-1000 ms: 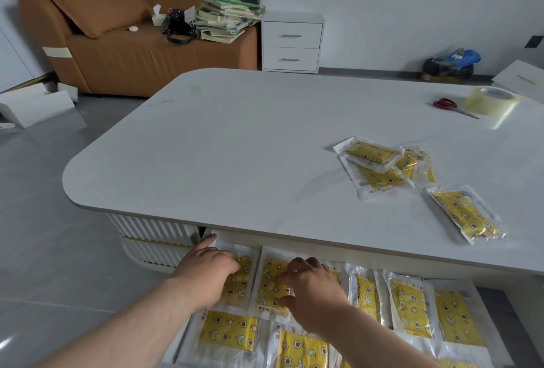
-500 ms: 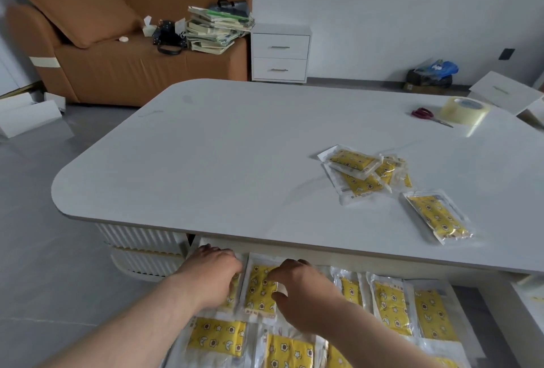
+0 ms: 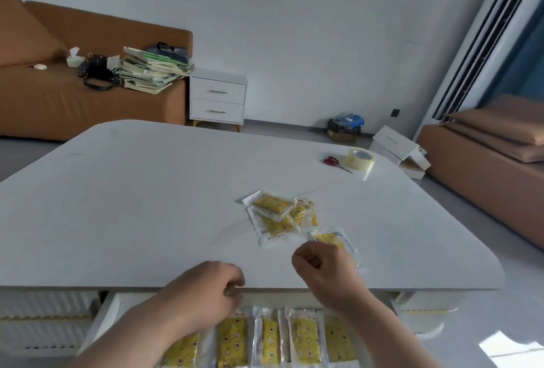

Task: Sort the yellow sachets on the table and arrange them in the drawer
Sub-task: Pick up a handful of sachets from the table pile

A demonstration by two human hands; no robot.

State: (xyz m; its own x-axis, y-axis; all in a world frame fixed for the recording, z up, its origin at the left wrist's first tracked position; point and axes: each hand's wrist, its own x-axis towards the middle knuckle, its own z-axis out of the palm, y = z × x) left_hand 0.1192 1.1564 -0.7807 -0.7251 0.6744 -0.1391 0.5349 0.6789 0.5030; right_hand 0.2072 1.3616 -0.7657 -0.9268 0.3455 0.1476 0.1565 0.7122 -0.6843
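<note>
A small pile of yellow sachets (image 3: 273, 216) in clear wrappers lies on the white table (image 3: 141, 208), right of centre. One single sachet (image 3: 329, 237) lies just in front of the pile. My right hand (image 3: 325, 269) hovers over the single sachet's near end with its fingers curled into a fist, holding nothing I can see. My left hand (image 3: 210, 292) is at the table's front edge, fingers loosely curled and empty. Below the edge, the open drawer (image 3: 109, 310) holds several yellow sachets (image 3: 303, 338) laid side by side.
Red-handled scissors (image 3: 334, 161) and a roll of clear tape (image 3: 360, 158) lie at the table's far right. An orange sofa (image 3: 44, 102) with stacked books, a white nightstand (image 3: 217, 99) and white boxes (image 3: 394, 144) stand beyond the table.
Both hands have come up out of the drawer. The right one now reaches over the table to the single sachet, the left is at the table edge. The camera has tilted up.
</note>
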